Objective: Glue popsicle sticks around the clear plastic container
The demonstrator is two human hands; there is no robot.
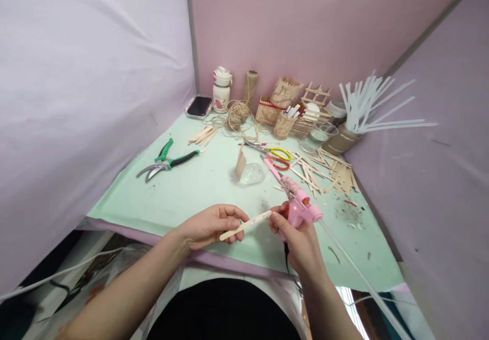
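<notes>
Left hand [219,225]: the thumb and fingers are closed to a narrow pinch around the middle of one wooden stick [250,223]. Right hand [303,240]: the thumb and forefinger meet at the other end of the same stick, while the hand is wrapped around the handle of one pink glue gun [300,208].

The wooden stick is flat, narrow and pale, with a rounded free end. Paler patches show on its upper face toward the right hand. It is held between the two hands, over the near part of the green table cover [183,192], tilted with its right-hand end farther from the body.

The glue gun shows one small lit lamp on its side. One long whitish rod [355,268] extends from its rear.

Count of items on the table cover: one pair of green-handled pruning shears [162,164], blades apart; two pairs of scissors, one with yellow handles [280,153] and one with red handles [280,164]; one clear shallow dish [252,174]; one ball of twine [237,114]; one lidded bottle [221,93]; one phone [199,106]. The loose sticks [307,172] at right overlap; their number cannot be read.
</notes>
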